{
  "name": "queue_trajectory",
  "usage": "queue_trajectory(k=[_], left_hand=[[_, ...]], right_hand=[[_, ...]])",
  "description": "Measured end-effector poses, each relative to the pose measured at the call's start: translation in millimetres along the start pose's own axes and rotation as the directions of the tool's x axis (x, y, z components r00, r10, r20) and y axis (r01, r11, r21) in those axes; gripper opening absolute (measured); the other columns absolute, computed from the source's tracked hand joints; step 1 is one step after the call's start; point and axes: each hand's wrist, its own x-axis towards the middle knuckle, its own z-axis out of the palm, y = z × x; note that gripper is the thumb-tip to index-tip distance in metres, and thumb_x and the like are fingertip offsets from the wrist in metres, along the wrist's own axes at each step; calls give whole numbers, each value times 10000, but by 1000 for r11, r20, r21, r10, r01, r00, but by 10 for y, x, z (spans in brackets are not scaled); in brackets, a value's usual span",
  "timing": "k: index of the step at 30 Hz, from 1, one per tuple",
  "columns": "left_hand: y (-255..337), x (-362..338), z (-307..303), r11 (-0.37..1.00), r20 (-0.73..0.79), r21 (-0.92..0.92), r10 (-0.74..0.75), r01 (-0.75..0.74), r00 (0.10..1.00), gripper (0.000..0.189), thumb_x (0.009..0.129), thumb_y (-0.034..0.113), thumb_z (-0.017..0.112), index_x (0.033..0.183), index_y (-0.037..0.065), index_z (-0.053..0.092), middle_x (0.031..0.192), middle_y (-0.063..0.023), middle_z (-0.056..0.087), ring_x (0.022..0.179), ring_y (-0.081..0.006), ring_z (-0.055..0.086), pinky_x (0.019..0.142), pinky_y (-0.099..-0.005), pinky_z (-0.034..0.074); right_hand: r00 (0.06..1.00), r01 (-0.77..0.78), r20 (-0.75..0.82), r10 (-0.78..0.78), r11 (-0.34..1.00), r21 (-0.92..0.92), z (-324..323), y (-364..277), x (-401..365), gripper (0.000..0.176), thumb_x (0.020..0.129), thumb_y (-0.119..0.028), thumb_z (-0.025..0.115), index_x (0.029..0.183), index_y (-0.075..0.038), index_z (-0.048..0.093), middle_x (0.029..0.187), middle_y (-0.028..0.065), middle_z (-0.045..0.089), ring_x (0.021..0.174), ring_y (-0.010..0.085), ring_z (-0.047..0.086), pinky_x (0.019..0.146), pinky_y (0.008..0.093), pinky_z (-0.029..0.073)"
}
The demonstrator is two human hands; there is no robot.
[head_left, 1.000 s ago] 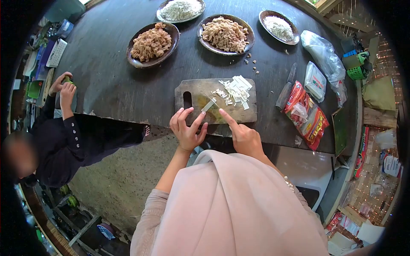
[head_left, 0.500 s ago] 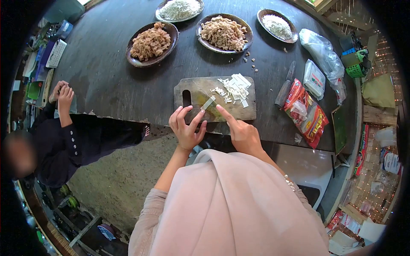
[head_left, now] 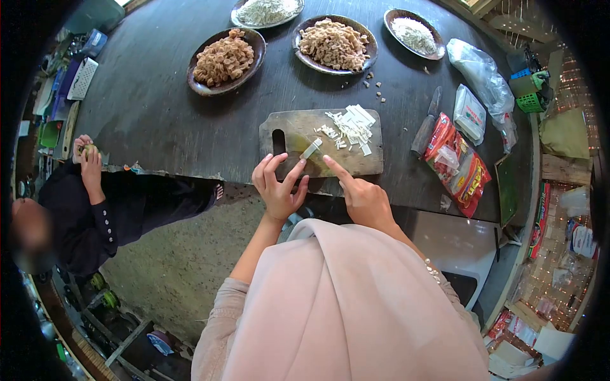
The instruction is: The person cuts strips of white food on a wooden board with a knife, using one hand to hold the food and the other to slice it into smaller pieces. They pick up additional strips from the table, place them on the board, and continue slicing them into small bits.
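Note:
On the wooden cutting board (head_left: 289,124) lies a short pale strip (head_left: 311,149), its near end under the fingertips of my left hand (head_left: 279,190). That hand is bent, with finger and thumb close together at the strip. My right hand (head_left: 368,200) is curled with its index finger stretched forward along a thin knife blade (head_left: 319,150) beside the strip. The knife's handle is hidden in my palm. A pile of cut white pieces and sticks (head_left: 352,127) sits on the right part of the board.
At the back stand a plate of brown pieces (head_left: 223,58), a plate of tan pieces (head_left: 333,44) and two plates of white shreds (head_left: 413,35). Right of the board lie another knife (head_left: 426,124), a red packet (head_left: 454,165) and plastic bags (head_left: 480,70). A person in dark clothes (head_left: 79,219) is at left.
The view has shifted slightly. My hands stay nearly where they were at the strip. The other person's hands have moved down a little, with a small object now showing in them.

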Motion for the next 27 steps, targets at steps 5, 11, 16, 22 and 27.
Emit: queue_trajectory(k=[5, 11, 16, 22, 27], left_hand=[[12, -4, 1, 1000, -9, 2, 2, -2, 1000, 317, 858, 308, 745, 1170, 251, 745, 1321, -81, 571, 1291, -324, 451, 1078, -476, 325], [-1, -1, -2, 1000, -5, 0, 1, -1, 1000, 309, 854, 304, 746, 1158, 244, 749, 1323, -82, 571, 1290, -327, 450, 1076, -479, 324], [15, 3, -12, 1000, 4, -11, -7, 7, 1000, 307, 854, 303, 748, 1154, 242, 752, 1321, -82, 573, 1288, -329, 451, 1076, -480, 323], [11, 2, -20, 1000, 25, -14, -18, 18, 1000, 323, 849, 295, 753, 1168, 247, 751, 1324, -78, 568, 1288, -326, 451, 1079, -481, 320], [-11, -6, 6, 1000, -8, -20, 2, -2, 1000, 333, 849, 301, 752, 1178, 253, 748, 1319, -77, 571, 1287, -322, 451, 1078, -478, 319]], right_hand=[[999, -20, 45, 23, 998, -60, -1, -13, 31, 814, 903, -32, 591, 1597, -367, 328, 642, 141, 631, 570, 322, 678, 528, 461, 562], [1000, 23, -20, -23, 1000, 3, 30, 45, -36, 838, 893, -17, 588, 1603, -366, 311, 630, 139, 628, 558, 320, 673, 522, 451, 564], [998, -4, 55, 8, 998, -66, -21, -2, 43, 837, 893, -22, 593, 1605, -360, 310, 633, 137, 633, 555, 317, 672, 519, 446, 564], [1000, 9, 18, -8, 1000, -22, 14, 12, 1, 812, 899, -22, 585, 1597, -353, 334, 627, 144, 629, 554, 323, 671, 520, 451, 559], [1000, -1, 19, 1, 1000, -19, 0, -14, 46, 796, 907, -34, 585, 1593, -357, 341, 628, 144, 627, 553, 320, 668, 521, 455, 557]])
